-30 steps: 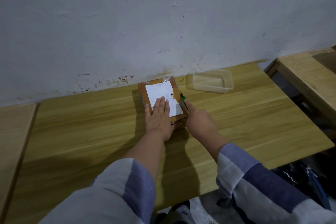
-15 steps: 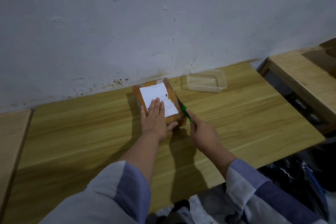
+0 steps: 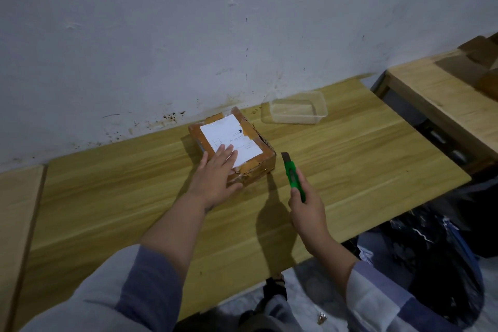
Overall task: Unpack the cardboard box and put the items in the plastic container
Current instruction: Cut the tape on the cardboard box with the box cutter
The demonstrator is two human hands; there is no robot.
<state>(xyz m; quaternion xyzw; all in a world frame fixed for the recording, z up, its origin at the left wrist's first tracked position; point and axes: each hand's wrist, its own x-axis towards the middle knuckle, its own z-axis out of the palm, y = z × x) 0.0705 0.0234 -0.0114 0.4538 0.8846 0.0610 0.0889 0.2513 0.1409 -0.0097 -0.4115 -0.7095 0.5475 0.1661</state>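
Box: the cardboard box [image 3: 237, 143] sits on the wooden table [image 3: 350, 170] near the wall, flaps shut, brown tape over its edges and a white label [image 3: 229, 137] on top.
Left hand: the left hand [image 3: 215, 178] lies flat, fingers spread, on the near part of the box top, partly over the label, pinning the box down.
Right hand: the right hand [image 3: 307, 210] is closed around a green knife [image 3: 293, 175], its blade out and pointing toward the far side.
What changed: half a second ago the knife tip was at the right side of the box, near its front corner; now it is drawn back toward the near side and is clear of the box, just to its right. The left hand has not moved off the lid.
Meaning: one cutting stroke along the right edge looks finished, but the lid is not lifted, so whether the tape is fully cut cannot be told.
Container: the clear plastic container [image 3: 296, 110] stands to the far right of the box, apart from it; nothing can be seen inside it.
Task so far: early; nothing unpacked yet.
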